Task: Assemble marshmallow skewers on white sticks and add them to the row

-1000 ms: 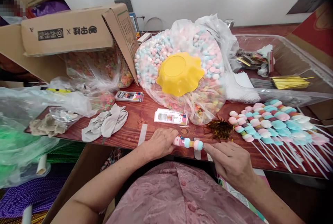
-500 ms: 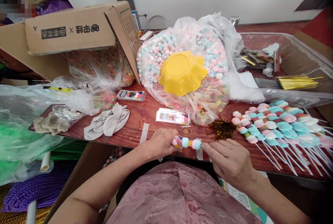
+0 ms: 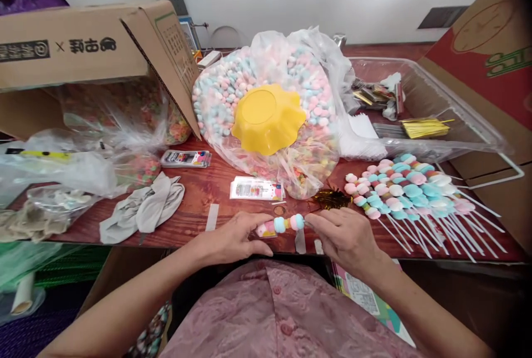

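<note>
Both my hands hold a candy skewer (image 3: 282, 224) with pink, blue and white marshmallow pieces, level above the near edge of the red-brown table (image 3: 208, 192). My left hand (image 3: 235, 236) grips its left end, fingers closed around it. My right hand (image 3: 341, 233) pinches the right end, where the stick runs hidden under its fingers. A gold foil tuft (image 3: 330, 198) lies just beyond my right hand. A pile of finished skewers (image 3: 407, 189) lies to the right, sticks pointing toward me.
A big clear bag of pastel marshmallows (image 3: 249, 86) stands at the centre with a yellow bowl (image 3: 268, 117) upside down on it. Sticker cards (image 3: 255, 188), a grey cloth (image 3: 141, 208), cardboard boxes (image 3: 83, 47) and a clear tray (image 3: 436, 108) with gold ties surround it.
The view has swung to the right and slightly down. My hands keep the skewer between them, and its left end now tilts down a little.
</note>
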`<state>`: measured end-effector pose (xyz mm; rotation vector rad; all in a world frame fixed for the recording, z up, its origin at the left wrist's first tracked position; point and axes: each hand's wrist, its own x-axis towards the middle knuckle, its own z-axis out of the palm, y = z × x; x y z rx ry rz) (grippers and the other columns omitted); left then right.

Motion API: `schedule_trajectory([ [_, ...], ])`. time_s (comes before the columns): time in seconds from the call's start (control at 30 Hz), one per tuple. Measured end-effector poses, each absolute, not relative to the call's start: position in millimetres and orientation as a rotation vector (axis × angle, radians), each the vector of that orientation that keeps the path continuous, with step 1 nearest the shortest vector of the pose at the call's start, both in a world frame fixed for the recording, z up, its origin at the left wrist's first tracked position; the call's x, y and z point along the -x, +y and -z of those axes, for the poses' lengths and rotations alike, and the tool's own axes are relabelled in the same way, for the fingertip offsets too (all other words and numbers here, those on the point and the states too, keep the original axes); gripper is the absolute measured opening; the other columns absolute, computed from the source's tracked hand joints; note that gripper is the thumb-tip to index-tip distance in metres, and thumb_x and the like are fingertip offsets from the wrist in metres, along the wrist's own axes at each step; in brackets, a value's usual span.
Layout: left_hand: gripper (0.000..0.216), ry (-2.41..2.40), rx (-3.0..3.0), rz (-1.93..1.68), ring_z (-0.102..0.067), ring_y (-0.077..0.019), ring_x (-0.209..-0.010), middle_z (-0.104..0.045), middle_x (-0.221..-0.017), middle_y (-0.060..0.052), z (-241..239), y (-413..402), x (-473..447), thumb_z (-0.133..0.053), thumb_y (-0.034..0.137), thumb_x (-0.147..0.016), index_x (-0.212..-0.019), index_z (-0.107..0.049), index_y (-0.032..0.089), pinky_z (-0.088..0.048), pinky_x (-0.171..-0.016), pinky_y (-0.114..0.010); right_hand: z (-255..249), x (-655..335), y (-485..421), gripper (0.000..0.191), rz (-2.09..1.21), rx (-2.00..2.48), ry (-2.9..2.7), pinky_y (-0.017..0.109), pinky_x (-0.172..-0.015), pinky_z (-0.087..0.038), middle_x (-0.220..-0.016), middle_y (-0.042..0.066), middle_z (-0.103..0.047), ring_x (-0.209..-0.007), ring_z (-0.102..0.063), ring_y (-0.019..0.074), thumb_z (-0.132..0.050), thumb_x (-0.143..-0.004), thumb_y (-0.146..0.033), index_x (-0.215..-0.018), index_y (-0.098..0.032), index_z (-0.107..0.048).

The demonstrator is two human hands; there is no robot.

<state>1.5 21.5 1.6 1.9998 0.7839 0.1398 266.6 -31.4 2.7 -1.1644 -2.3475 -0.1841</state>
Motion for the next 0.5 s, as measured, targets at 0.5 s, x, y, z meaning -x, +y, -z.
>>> schedule_trajectory([
  [0.5,0.048,0.789,-2.009,-0.098,-0.061,-0.0247,-0.100,-0.065,-0.111,-0.009,13.7,22.6,-22.0,-0.068,0.028,-0.079,-0.124,-0.055,0.018,-0.044,-0.085,-0.033,-33.3,-280.7,-12.0,0.030,-0.450,1.215,-2.700,0.030,-0.054,-0.022,-0.055,-0.001,-0.056,-0.049,-0.048,0.0123,-0.040,-0.097,-0.022,-0.070,-0.020,-0.055],
])
